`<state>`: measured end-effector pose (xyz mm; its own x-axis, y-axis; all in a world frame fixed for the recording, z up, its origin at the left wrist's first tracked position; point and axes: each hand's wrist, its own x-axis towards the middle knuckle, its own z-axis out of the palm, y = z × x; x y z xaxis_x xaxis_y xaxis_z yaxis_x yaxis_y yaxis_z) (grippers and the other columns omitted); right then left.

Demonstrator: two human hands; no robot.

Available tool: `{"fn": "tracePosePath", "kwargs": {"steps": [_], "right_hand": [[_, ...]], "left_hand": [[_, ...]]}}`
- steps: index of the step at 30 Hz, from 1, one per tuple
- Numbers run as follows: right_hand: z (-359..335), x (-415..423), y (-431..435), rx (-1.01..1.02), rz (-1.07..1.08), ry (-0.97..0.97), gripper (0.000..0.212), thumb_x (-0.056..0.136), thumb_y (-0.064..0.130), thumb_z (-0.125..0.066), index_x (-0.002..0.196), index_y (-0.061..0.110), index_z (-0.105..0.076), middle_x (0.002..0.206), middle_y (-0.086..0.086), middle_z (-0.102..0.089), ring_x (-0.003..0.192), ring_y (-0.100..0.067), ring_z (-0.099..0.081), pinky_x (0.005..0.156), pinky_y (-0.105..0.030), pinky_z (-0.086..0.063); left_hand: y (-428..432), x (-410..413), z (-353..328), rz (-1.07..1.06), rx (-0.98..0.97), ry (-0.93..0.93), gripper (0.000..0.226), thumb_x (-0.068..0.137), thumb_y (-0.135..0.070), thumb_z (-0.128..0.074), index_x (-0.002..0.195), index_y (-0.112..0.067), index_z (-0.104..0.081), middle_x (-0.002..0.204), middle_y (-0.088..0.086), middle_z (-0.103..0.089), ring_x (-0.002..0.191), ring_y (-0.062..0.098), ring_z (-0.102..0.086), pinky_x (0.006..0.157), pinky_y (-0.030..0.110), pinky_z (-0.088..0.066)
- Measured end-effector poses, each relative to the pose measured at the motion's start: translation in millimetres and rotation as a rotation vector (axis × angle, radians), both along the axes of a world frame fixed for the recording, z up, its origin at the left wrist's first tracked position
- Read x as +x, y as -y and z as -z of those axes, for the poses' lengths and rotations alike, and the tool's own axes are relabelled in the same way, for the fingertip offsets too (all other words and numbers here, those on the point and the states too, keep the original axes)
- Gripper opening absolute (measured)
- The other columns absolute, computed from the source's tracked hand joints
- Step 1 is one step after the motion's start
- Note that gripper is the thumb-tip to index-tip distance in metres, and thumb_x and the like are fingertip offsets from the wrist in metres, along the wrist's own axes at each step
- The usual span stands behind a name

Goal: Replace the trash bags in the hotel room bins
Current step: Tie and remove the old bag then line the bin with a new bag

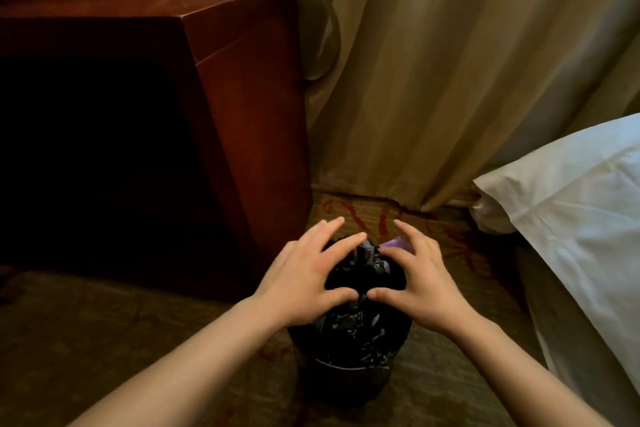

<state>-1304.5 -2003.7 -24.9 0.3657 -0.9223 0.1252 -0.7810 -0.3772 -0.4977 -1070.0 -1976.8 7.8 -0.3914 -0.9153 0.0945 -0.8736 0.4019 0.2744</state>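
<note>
Both forearms [194, 357] reach to one black bin [349, 378] on the carpet [104, 340] between one cabinet [242, 97] and the bed [571, 211]. The left hand [304, 281] and right hand [419, 284] spread over it, fingers nearly straight, thumbs touching its one black bag [353, 326], probably to gather the rim for lifting out; neither grips yet

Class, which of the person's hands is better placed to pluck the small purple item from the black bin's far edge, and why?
Right hand: its fingers sit beside the small purple item at the round black bag-lined bin's far edge; the left hand spreads over the opposite side, farther away.
</note>
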Motion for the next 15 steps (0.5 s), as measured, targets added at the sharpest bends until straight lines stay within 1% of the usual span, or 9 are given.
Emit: {"fn": "tracePosePath", "kwargs": {"steps": [1, 2, 4, 6, 7, 9, 11, 13, 15], "right_hand": [[0, 1, 0, 0.006, -0.013, 0.037, 0.069, 0.07, 0.059, -0.077, 0.129, 0.026, -0.063, 0.15, 0.004, -0.04, 0.136, -0.018, -0.035, 0.113, -0.033, -0.032], [-1, 3, -1, 0.016, -0.009, 0.097, 0.064, 0.072, 0.052, -0.079, 0.128, 0.027, -0.063, 0.144, 0.007, -0.049, 0.132, -0.013, -0.043, 0.111, -0.035, -0.04], [-2, 6, 0, 0.023, 0.011, 0.228, 0.055, 0.074, 0.04, -0.082, 0.125, 0.028, -0.064, 0.125, 0.013, -0.063, 0.115, -0.005, -0.058, 0.097, -0.034, -0.052], [-3, 7, 1, 0.043, 0.02, 0.293, 0.049, 0.076, 0.034, -0.083, 0.122, 0.031, -0.067, 0.112, 0.015, -0.07, 0.105, -0.001, -0.064, 0.089, -0.026, -0.054], [-3, 7, 1, 0.057, 0.013, 0.304, 0.047, 0.077, 0.032, -0.083, 0.121, 0.032, -0.068, 0.106, 0.015, -0.072, 0.1, 0.001, -0.066, 0.086, -0.023, -0.053], [-1, 9, 3, 0.084, 0.014, 0.34, 0.039, 0.078, 0.028, -0.082, 0.116, 0.031, -0.072, 0.096, 0.015, -0.075, 0.091, 0.003, -0.068, 0.081, -0.019, -0.053], [2, 12, 4, 0.084, 0.042, 0.388, 0.029, 0.079, 0.025, -0.082, 0.107, 0.029, -0.076, 0.089, 0.014, -0.075, 0.085, 0.002, -0.069, 0.078, -0.017, -0.053], [5, 16, 6, 0.078, 0.067, 0.403, 0.02, 0.08, 0.024, -0.082, 0.098, 0.029, -0.078, 0.086, 0.014, -0.075, 0.084, 0.003, -0.069, 0.077, -0.014, -0.052], [7, 19, 7, 0.102, 0.082, 0.409, 0.012, 0.081, 0.024, -0.081, 0.091, 0.031, -0.079, 0.082, 0.017, -0.074, 0.083, 0.005, -0.067, 0.074, -0.012, -0.049]], "left_hand": [[4, -5, 2, 0.01, 0.045, -0.024, 0.085, 0.083, -0.064, -0.061, 0.15, -0.054, -0.01, 0.165, -0.011, -0.01, 0.152, 0.013, -0.007, 0.117, 0.041, -0.024], [8, -9, 5, 0.012, 0.066, -0.053, 0.084, 0.082, -0.064, -0.063, 0.151, -0.052, -0.016, 0.164, -0.011, -0.016, 0.151, 0.013, -0.012, 0.118, 0.042, -0.026], [16, -11, 9, 0.001, 0.04, -0.103, 0.074, 0.082, -0.058, -0.067, 0.147, -0.046, -0.035, 0.154, -0.011, -0.037, 0.143, 0.012, -0.033, 0.113, 0.042, -0.035], [22, -9, 13, -0.012, -0.02, -0.186, 0.053, 0.083, -0.048, -0.071, 0.134, -0.038, -0.056, 0.133, -0.013, -0.057, 0.123, 0.009, -0.052, 0.1, 0.041, -0.046], [24, -7, 15, -0.026, -0.029, -0.25, 0.043, 0.083, -0.043, -0.072, 0.125, -0.035, -0.064, 0.121, -0.013, -0.063, 0.113, 0.008, -0.058, 0.094, 0.04, -0.049], [28, -3, 18, -0.06, -0.005, -0.396, 0.027, 0.081, -0.032, -0.077, 0.107, -0.028, -0.074, 0.102, -0.012, -0.069, 0.097, 0.006, -0.063, 0.086, 0.038, -0.052], [29, 0, 19, -0.091, 0.016, -0.487, 0.017, 0.078, -0.023, -0.081, 0.095, -0.023, -0.079, 0.09, -0.012, -0.07, 0.088, 0.005, -0.065, 0.084, 0.036, -0.052], [28, 1, 22, -0.142, 0.026, -0.509, 0.011, 0.078, -0.019, -0.082, 0.089, -0.021, -0.08, 0.086, -0.011, -0.071, 0.085, 0.004, -0.065, 0.082, 0.035, -0.052], [26, 2, 24, -0.187, 0.029, -0.52, 0.009, 0.079, -0.02, -0.081, 0.088, -0.022, -0.079, 0.086, -0.011, -0.071, 0.086, 0.004, -0.065, 0.083, 0.034, -0.051]]}}
